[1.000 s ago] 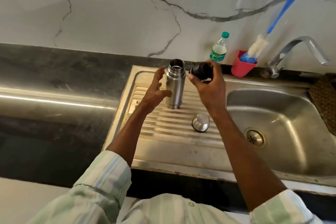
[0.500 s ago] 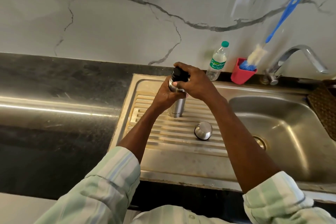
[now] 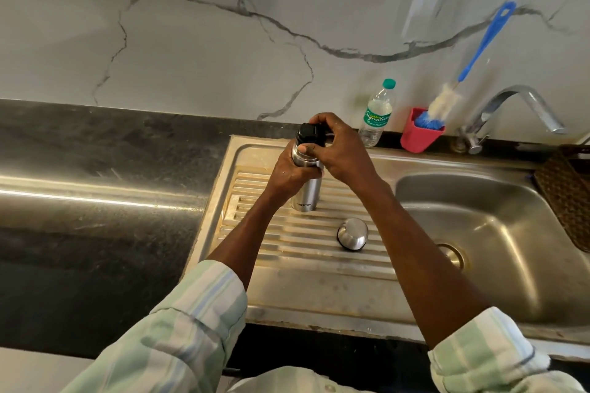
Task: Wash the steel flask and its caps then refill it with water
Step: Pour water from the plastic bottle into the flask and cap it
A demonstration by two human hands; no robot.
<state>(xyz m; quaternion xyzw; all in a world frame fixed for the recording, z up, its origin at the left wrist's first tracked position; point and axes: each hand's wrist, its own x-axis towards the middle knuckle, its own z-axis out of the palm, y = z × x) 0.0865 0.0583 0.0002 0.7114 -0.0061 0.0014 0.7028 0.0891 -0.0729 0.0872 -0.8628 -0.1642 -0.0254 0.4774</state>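
Flask (image 3: 306, 191) stands upright on the ribbed drainboard (image 3: 281, 252) beside the sink basin. The left hand (image 3: 289, 174) wraps its body; the right hand (image 3: 338, 150) has its grip curled round the black inner cap (image 3: 308, 134) at the mouth. The step looks like seating that cap. Best keep the flask pressed flat on the ribs, keep the cap level so the threads catch, and turn with the fingers only. The steel outer cap (image 3: 352, 233) lies nearby on the drainboard, untouched.

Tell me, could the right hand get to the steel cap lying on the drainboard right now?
Probably yes, once it lets go: the right hand grips the black cap, and the steel cap lies uncovered just below that arm.
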